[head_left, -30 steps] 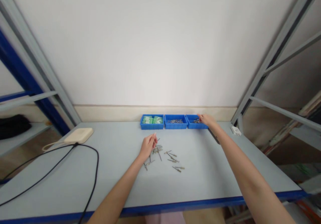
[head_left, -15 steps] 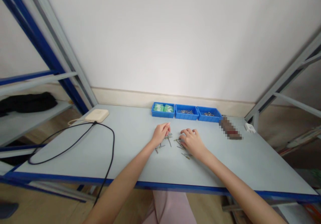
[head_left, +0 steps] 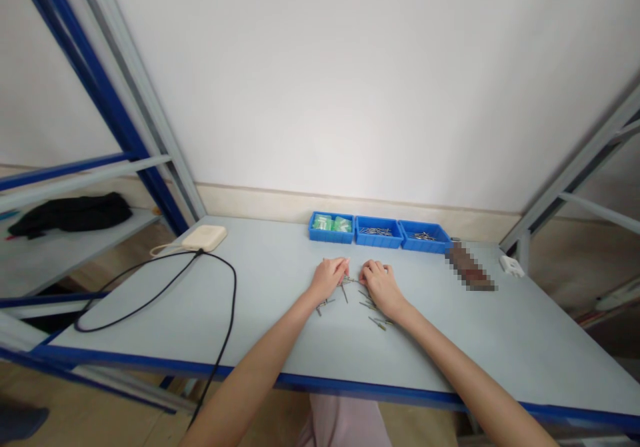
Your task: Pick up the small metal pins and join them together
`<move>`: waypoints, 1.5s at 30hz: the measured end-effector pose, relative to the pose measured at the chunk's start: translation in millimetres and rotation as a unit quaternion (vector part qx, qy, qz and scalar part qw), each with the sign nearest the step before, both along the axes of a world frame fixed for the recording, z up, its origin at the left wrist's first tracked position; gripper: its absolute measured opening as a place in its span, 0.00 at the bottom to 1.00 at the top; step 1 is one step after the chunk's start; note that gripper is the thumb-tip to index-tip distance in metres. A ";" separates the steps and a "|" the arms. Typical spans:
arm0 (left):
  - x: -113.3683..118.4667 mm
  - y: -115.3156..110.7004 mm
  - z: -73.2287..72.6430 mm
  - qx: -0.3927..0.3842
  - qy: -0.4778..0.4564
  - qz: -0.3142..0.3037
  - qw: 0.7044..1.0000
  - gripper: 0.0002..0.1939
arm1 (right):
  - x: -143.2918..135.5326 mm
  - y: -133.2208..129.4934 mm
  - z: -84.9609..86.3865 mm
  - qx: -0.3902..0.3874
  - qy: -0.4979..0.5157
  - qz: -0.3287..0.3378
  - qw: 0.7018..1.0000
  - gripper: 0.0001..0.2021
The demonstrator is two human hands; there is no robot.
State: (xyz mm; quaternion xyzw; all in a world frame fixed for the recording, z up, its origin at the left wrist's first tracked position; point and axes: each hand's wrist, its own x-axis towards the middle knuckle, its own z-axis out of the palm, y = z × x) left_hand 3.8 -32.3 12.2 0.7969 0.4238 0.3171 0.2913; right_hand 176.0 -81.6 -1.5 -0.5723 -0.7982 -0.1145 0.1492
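Observation:
My left hand (head_left: 329, 277) is closed in a pinch above the table, its fingertips mostly hidden. Right across from it, my right hand (head_left: 382, 288) has its fingers drawn together on the end of a thin metal rivet (head_left: 353, 280), which points toward the left hand. Loose rivets (head_left: 345, 293) lie under and beside the left fingers, with a few more by the left wrist. Several other rivets (head_left: 377, 323) are spread below and left of the right hand. What the left fingers grip is too small to make out.
Along the wall stand three blue bins: one with green-and-white packets (head_left: 332, 236), a middle bin (head_left: 379, 241) and a right bin (head_left: 425, 245) with thin metal pieces. A blurred-out brown object (head_left: 470, 270) and white adapter (head_left: 512, 266) lie right; a white box (head_left: 204, 237) and black cable (head_left: 234, 293) left.
My right hand has moved closer to the left and its spread fingers have closed on a rivet. The left hand keeps its pinch. The whole view has shifted slightly.

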 end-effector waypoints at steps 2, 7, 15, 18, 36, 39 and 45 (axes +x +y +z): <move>0.0 -1.2 0.6 0.030 0.046 0.010 0.998 0.20 | 0.6 1.8 -3.5 0.011 0.011 0.000 1.000 0.07; 0.8 -4.9 4.0 0.061 0.141 -0.019 0.988 0.12 | 1.1 3.6 -10.0 0.025 0.052 -0.007 0.998 0.07; 0.6 -7.4 6.0 0.100 0.195 -0.053 0.974 0.10 | -2.7 -1.1 -8.5 0.011 0.084 0.005 0.996 0.09; 0.2 -7.6 6.9 0.107 0.198 -0.041 0.974 0.11 | -1.7 -3.1 -4.7 -0.029 0.159 0.014 0.987 0.10; -1.7 -3.8 6.6 0.101 0.211 -0.003 0.972 0.12 | -5.9 -2.6 -9.1 -0.028 0.212 -0.038 0.976 0.10; -2.2 -5.5 7.9 0.097 0.209 -0.038 0.972 0.10 | 0.1 -1.5 -7.2 -0.034 0.194 -0.017 0.980 0.10; -3.4 -7.4 10.4 0.096 0.172 -0.078 0.977 0.11 | 12.5 0.0 1.0 -0.038 0.261 -0.011 0.965 0.10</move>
